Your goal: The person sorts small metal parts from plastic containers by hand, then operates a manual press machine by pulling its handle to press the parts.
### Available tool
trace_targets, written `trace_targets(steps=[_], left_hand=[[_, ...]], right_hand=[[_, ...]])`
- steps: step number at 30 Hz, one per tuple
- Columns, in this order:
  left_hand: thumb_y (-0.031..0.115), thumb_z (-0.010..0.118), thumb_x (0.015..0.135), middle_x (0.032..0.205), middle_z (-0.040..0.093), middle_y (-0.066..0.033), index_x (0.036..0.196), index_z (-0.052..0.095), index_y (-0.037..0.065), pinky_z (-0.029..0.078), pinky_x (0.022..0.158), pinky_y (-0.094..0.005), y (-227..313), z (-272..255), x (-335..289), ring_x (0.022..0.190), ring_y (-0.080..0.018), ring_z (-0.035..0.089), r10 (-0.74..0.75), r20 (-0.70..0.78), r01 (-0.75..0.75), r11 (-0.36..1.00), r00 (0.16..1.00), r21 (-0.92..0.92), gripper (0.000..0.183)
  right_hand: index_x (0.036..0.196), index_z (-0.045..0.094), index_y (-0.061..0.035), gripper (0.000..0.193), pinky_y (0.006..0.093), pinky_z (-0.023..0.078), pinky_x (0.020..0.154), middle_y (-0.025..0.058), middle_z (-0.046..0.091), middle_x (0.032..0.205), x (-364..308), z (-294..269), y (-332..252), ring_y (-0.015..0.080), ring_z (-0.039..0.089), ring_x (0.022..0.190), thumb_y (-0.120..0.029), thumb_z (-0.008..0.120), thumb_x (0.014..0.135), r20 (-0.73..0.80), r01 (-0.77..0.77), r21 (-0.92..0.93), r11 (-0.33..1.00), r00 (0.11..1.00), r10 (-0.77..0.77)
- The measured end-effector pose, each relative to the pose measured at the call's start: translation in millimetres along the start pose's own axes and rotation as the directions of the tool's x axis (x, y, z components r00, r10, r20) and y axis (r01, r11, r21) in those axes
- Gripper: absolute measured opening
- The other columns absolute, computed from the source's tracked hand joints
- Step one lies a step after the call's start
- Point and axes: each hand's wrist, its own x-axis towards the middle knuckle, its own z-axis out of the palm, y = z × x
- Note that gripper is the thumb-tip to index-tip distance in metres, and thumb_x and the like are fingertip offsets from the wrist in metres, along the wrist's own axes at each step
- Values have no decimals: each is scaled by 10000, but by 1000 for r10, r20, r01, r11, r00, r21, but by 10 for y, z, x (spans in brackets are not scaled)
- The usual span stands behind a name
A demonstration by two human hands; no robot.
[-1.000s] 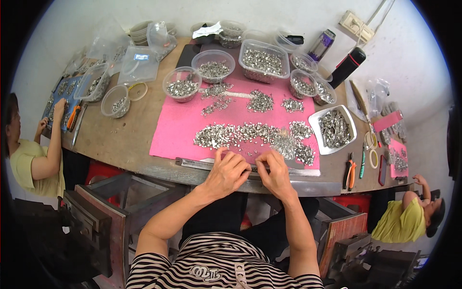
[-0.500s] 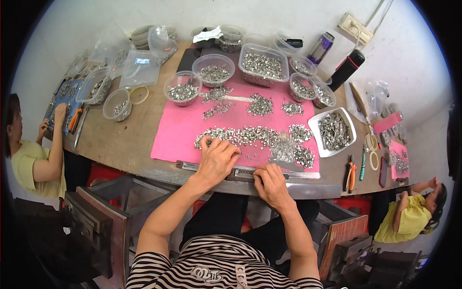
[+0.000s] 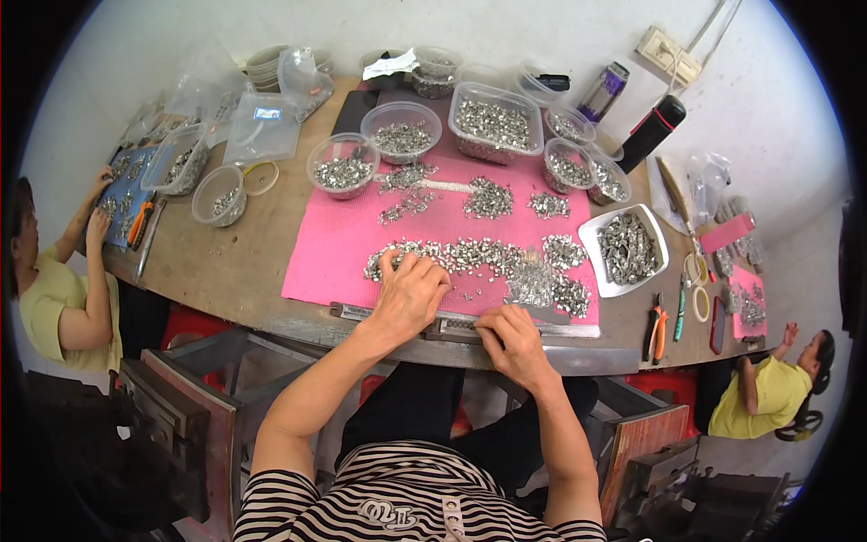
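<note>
My left hand reaches over the pink mat. Its curled fingertips are at the left end of a long row of small silvery metal pieces; whatever is between them is hidden. At the table's front edge, my right hand has its thumb and fingers bent together over the right part of a narrow slotted metal strip. What those fingers pinch is too small to make out. Just beyond the right hand lies a heap of thin, shiny pins, next to darker small metal parts.
Clear tubs of metal pieces stand along the back. To the right are a white dish of parts, orange-handled pliers and a black flask. Co-workers in yellow sit at the left and right.
My hands stay almost in place, with only slight finger shifts. The left co-worker's hands have moved over the blue mat; the right co-worker has lowered a raised hand from the head.
</note>
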Motion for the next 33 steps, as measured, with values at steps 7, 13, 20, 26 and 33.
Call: trace_targets(steps=[7, 13, 20, 26, 33], left_hand=[[152, 744, 877, 814, 592, -6, 896, 690, 100, 311, 996, -475, 102, -95, -82, 868, -203, 558, -69, -92, 64, 997, 993, -53, 77], [146, 731, 886, 831, 603, -5, 899, 680, 101, 308, 996, -467, 89, -167, -183, 853, -206, 559, -100, -107, 93, 993, 989, -74, 70], [118, 707, 896, 860, 604, -12, 929, 666, 98, 309, 988, -462, 130, -145, -216, 867, -212, 562, -109, -89, 102, 992, 990, -79, 56], [91, 686, 898, 898, 599, -27, 960, 649, 93, 312, 982, -461, 258, -70, -213, 890, -229, 571, -83, -71, 73, 988, 994, -134, 73], [80, 697, 878, 949, 616, -36, 966, 647, 88, 316, 1024, -476, 429, 1, -258, 931, -228, 586, 27, 12, -24, 978, 1000, -206, 102]], right_hand=[[945, 670, -45, 97, 405, 438, 795, 82, 576, 893, 444, 271, 136, 276, 577, 877, -30, 702, 855, -33, -6, -94, 996, 999, 3], [931, 679, -65, 88, 404, 420, 809, 84, 577, 892, 463, 318, 210, 277, 577, 896, -60, 710, 849, 18, -35, -195, 980, 999, 39], [920, 674, -59, 74, 405, 414, 805, 86, 579, 883, 456, 325, 187, 276, 576, 890, -80, 702, 854, -13, -38, -144, 989, 999, 37], [892, 648, -56, 75, 406, 409, 801, 87, 578, 864, 469, 341, 189, 276, 578, 876, -83, 706, 852, -20, -65, -244, 968, 998, 62], [904, 623, -25, 118, 392, 425, 747, 102, 600, 836, 112, -8, 110, 285, 592, 776, 19, 700, 827, -29, -223, 56, 973, 974, 225]])
